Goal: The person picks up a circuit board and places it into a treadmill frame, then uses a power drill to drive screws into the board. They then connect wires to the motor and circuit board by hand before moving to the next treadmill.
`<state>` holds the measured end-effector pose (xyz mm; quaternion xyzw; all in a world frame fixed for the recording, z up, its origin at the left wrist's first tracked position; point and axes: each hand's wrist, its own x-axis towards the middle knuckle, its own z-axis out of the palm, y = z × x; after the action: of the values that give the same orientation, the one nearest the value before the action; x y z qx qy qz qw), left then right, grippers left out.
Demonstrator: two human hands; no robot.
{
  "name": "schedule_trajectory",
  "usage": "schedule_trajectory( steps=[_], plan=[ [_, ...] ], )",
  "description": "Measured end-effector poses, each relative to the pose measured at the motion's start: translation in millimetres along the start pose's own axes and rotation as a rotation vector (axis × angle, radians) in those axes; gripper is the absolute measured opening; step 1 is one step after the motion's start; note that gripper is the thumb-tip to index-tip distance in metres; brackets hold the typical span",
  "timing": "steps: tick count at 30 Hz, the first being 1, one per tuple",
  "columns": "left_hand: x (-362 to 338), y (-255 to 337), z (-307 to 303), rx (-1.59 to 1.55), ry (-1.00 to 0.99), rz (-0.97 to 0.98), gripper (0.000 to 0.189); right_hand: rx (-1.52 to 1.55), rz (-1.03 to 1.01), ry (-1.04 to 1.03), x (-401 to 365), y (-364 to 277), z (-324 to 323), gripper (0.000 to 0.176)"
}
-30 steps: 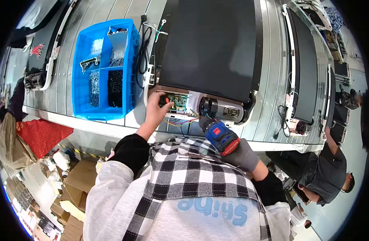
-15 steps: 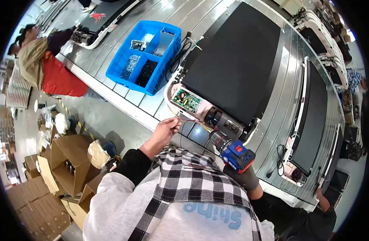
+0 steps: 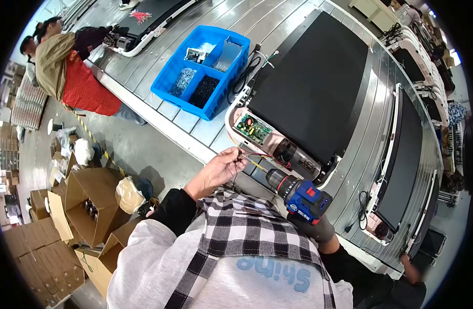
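Observation:
My right hand [image 3: 318, 229], in a dark glove, grips a blue and black cordless drill [image 3: 307, 200] whose long bit [image 3: 257, 165] points toward my left hand [image 3: 222, 168]. My bare left fingers are pinched together at the bit's tip, around something small and dark that I cannot make out. Just beyond lies a treadmill base [image 3: 313, 82] with a black belt. Its near end is uncovered, showing a green circuit board [image 3: 252, 128], a cylindrical motor [image 3: 301, 163] and thin coloured wires [image 3: 262, 155] beside my left hand.
A blue divided bin [image 3: 161, 91] holds silver and black screws and other parts on the metal-topped table [image 3: 177, 135]. More treadmill bases [image 3: 401, 154] lie at right. A co-worker in a red apron [image 3: 87, 87] stands at left. Open cardboard boxes [image 3: 92, 206] sit on the floor.
My left hand has moved from the loose wires to the drill bit's tip. The view has shifted slightly, so the bin and treadmill appear farther right. The drill stays in my right hand.

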<state>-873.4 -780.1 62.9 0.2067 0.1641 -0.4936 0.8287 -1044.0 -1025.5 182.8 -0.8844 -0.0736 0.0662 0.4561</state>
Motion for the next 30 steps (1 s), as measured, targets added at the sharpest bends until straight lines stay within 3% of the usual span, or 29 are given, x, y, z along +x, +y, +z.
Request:
schedule_trajectory(
  steps=[5,8,9,12,13,18,21,22,24,25,27,28,30],
  plan=[
    [3,53,-6,0.061,-0.044,-0.082,0.013,0.185,0.256,0.111,26,-14,38,0.043],
    [11,85,-7,0.176,-0.086,-0.146,0.016,0.012,0.243,0.111,48,-33,48,0.044],
    [16,95,-10,0.204,-0.108,-0.173,0.016,0.234,0.399,0.157,50,-39,55,0.041],
    [33,115,-23,0.355,-0.197,-0.231,0.014,-0.409,0.079,0.058,64,-51,52,0.041],
    [37,119,-22,0.425,-0.232,-0.245,0.013,-0.511,0.058,0.058,63,-56,56,0.042],
    [50,111,-15,0.3,-0.183,-0.42,0.018,-0.45,0.149,0.123,70,-69,66,0.041],
    [52,102,-6,0.266,0.068,-0.432,0.022,-0.438,0.181,0.135,73,-64,70,0.041],
    [65,92,-28,0.336,0.101,-0.348,0.025,-0.445,0.183,0.131,76,-61,71,0.041],
    [98,73,-74,0.879,0.189,-0.145,0.028,-0.473,0.165,0.124,80,-53,64,0.041],
    [108,62,-72,1.289,0.153,0.293,0.029,-0.481,0.167,0.119,83,-48,61,0.041],
    [127,48,-70,1.747,0.107,0.593,0.03,-0.448,0.201,0.126,89,-36,55,0.04],
    [134,45,-66,1.856,-0.021,0.567,0.03,-0.405,0.238,0.14,91,-30,54,0.041],
    [140,33,-69,1.979,0.056,0.494,0.029,-0.278,0.33,0.081,103,-15,47,0.045]
  ],
)
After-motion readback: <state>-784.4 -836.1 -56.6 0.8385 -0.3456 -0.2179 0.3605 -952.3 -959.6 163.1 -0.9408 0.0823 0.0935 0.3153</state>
